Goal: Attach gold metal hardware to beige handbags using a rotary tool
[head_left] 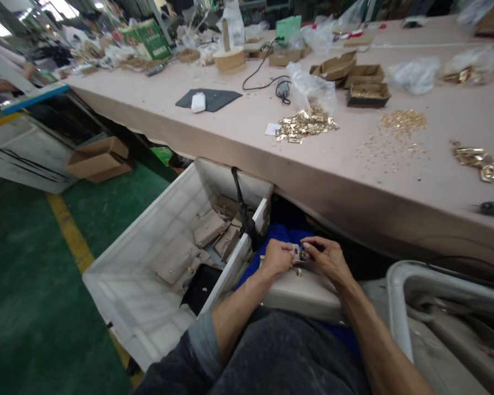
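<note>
- Your lap: a beige bag (300, 293) is lying across it, just below the tabletop's front edge, with blue cloth (286, 233) showing beyond it.
- Your left hand (276, 257) is pinching closed on the left side of a small metal clasp (299, 253) at the bag's top edge.
- Your right hand (328, 259) is gripping the same clasp from the right, fingers curled shut on it; the two hands are almost touching each other.
- To your left: a white plastic bin (148, 296) is standing on the green floor (28, 274), holding several beige bag pieces (189, 247) and one black piece (201, 285); a black strap (242, 208) is hanging over its rim.
- To your right: a grey-white rounded frame (399, 307) is sitting beside your forearm.
- On the tabletop (239, 137), nearer part: a heap of gold metal fittings (304, 125) is lying beside a clear bag (310, 85); small gold bits (401, 120) are lying scattered further right.
- Mid tabletop: a dark mat (212, 99) is carrying a white object (198, 102); a black cable (267, 77) is running past it.
- Far tabletop: open cardboard boxes (354, 74) and plastic bags are crowding the back.
- On the floor at left: a cardboard box (99, 159) is resting open.
</note>
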`<state>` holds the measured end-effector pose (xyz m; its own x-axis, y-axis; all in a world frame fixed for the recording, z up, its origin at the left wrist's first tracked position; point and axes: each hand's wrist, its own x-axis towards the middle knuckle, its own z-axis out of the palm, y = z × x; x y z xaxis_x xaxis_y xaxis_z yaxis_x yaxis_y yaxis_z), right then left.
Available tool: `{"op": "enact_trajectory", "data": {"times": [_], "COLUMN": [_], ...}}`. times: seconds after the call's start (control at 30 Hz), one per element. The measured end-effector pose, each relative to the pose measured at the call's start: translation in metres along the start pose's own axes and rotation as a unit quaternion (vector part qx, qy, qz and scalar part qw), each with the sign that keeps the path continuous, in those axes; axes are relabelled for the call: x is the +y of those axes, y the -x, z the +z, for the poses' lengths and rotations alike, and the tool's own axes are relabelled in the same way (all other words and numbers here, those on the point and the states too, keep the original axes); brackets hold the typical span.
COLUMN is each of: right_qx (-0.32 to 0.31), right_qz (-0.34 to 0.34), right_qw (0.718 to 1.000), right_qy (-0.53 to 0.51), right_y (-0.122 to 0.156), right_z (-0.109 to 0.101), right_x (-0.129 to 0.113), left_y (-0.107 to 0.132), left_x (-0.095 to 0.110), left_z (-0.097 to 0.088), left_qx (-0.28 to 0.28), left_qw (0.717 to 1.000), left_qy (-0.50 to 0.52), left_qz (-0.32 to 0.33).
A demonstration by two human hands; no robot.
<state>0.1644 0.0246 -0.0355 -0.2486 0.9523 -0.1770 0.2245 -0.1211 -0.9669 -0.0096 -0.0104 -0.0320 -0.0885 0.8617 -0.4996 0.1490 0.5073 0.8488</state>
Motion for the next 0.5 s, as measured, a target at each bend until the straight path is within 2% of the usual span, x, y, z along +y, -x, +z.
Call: {"op": "enact_trajectory", "data": {"times": [0.3,0.5], "right_qx": [-0.05,-0.059], "right_qz": [-0.019,-0.029], "right_qw": [0.999,0.998], "right_qy": [-0.001,0.014], "right_y": [-0.0006,-0.0024], "right_z": [0.0062,0.0053], "right_x": [0.0008,0.0031], "left_y": [0.0034,0.007], "left_x": [0.0003,0.0046], "left_z": [-0.0016,-0.004], "left_qx": [-0.015,-0.032], "left_qw": [1.0,0.999], "left_qy": [0.008,0.026], "left_qz": [0.014,0.031]}}
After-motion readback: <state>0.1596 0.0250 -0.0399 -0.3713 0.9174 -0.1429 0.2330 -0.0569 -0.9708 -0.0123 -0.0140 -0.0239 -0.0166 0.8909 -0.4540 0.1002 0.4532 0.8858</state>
